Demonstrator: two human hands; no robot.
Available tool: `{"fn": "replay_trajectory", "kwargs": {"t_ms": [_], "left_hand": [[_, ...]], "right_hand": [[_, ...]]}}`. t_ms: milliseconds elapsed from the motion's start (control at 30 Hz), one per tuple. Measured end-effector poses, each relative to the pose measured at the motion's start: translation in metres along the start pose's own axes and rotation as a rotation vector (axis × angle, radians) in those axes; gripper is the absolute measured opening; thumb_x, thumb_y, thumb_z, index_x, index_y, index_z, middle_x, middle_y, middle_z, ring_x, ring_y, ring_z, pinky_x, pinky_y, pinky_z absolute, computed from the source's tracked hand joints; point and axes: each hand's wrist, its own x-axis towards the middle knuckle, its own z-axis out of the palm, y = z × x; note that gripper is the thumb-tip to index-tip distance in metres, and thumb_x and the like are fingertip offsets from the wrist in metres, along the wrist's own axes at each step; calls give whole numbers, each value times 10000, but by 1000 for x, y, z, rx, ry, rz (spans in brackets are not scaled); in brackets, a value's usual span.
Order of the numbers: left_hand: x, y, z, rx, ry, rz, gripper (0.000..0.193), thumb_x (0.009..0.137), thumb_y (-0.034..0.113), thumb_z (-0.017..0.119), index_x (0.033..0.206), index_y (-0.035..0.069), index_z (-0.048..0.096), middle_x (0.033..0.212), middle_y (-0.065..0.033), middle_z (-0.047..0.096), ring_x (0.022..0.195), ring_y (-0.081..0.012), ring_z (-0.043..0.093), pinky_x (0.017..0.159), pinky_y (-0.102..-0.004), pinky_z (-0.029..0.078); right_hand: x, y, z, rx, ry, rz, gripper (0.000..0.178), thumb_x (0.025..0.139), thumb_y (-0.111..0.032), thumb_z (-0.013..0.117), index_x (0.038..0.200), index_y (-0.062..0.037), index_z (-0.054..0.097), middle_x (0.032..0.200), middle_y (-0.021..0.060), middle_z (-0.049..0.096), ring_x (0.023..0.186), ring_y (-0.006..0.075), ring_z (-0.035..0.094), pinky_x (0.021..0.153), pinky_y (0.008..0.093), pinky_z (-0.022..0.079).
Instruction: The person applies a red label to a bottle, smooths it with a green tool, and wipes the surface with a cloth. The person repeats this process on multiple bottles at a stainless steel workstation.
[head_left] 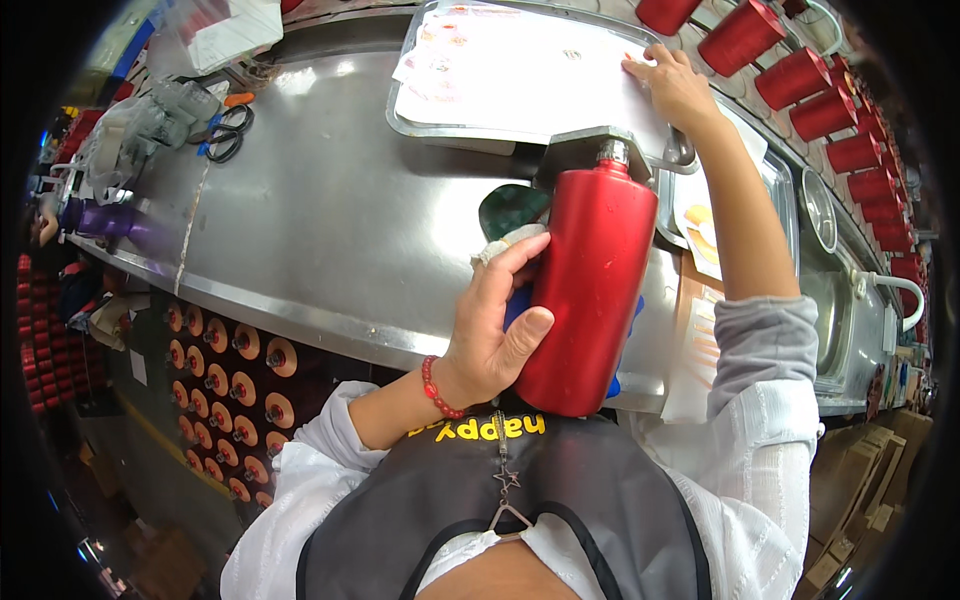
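My left hand (pixel 487 325) is closed around the left side of a red bottle (pixel 597 290). The thumb lies across its front, and part of the fingers is hidden. The bottle stands tilted, its bare threaded neck (pixel 612 152) pointing away from me and its base near my apron. A pale cloth (pixel 508 243) shows by my left fingertips. My right hand (pixel 680 90) reaches far out to the right end of a white sheet (pixel 540 80) lying on a metal tray (pixel 400 120). Its fingertips are apart and touch the sheet.
Black-handled scissors (pixel 228 134) and plastic bags (pixel 140 140) lie left on the steel table (pixel 330 200). A dark green round object (pixel 512 212) sits behind the bottle. Beyond the right arm are a sink (pixel 832 320) and a tap (pixel 905 290). Several red bottles (pixel 740 38) line the far right.
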Motion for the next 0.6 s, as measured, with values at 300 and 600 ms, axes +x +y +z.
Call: {"fn": "replay_trajectory", "kwargs": {"t_ms": [300, 600], "left_hand": [[-1, -3, -2, 27, 4, 2, 657, 1031, 409, 568, 1453, -69, 413, 1398, -248, 502, 1262, -345, 545, 1047, -385, 447], [-2, -4, -5, 62, -17, 9, 685, 1021, 434, 573, 1444, -80, 413, 1419, -267, 491, 1264, -360, 536, 1043, -405, 447]], "right_hand": [[86, 42, 50, 147, 116, 259, 418, 927, -438, 638, 1265, -202, 707, 1366, 120, 580, 1275, 363, 511, 1018, 495, 488], [121, 51, 71, 213, 265, 163, 309, 922, -448, 667, 1049, -196, 793, 1301, 8, 629, 1244, 311, 524, 1033, 435, 465]]}}
